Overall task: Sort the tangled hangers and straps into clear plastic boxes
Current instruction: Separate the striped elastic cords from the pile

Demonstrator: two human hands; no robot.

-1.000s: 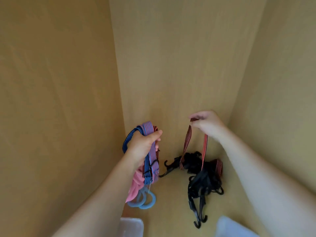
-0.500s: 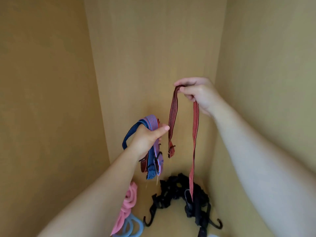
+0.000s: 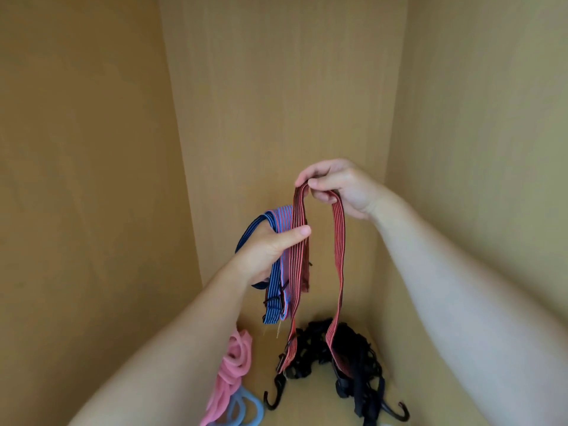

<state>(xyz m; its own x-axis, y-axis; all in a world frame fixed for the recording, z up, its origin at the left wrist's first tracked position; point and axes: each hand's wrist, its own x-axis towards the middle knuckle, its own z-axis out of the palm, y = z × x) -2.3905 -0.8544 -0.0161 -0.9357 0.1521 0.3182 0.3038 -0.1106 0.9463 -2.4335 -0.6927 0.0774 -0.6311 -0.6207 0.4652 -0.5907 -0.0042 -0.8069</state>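
Right hand (image 3: 344,189) is pinching red strap (image 3: 338,241) at its fold, centre frame — long axis hanging down into black tangle (image 3: 359,358); left hand (image 3: 270,250) is gripping blue straps (image 3: 275,293) just left.

Woven, ribbed red-and-black strap (image 3: 338,241) looked like matt elastic cloth; blue striped straps (image 3: 278,290) likewise; black hooks (image 3: 273,398) were glossy plastic; pink hangers (image 3: 233,364) smooth, rubbery; wood-grain walls (image 3: 276,103) matt.
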